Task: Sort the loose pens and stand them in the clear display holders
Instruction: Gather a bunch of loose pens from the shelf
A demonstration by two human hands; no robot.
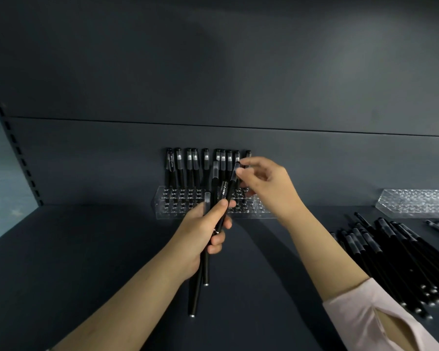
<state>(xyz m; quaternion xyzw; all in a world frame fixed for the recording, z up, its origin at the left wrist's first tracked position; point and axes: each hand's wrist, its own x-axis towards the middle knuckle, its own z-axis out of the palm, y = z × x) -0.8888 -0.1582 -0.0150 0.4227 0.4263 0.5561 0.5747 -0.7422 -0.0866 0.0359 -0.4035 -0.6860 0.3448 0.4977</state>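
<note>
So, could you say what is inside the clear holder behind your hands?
In the clear holder, black pens stand along the back; front holes look empty. The right hand and left hand hide others.

Left hand (205,230) gripping, right hand (266,188) pinching (higher)

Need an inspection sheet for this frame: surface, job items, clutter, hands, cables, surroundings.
Surface: dark matte shelf board; everything sits on it.
Job's things: clear holder against the back panel, with a row of black pens standing in its rear holes; second clear holder at right, no pens seen standing in it; loose pens piled flat at right.
Clutter: nothing seen.
Grippers: left hand grips a bundle of pens; right hand pinches the cap end of one pen in that bundle.
Cables: nothing seen.
Surroundings: slotted upright at left.
</note>
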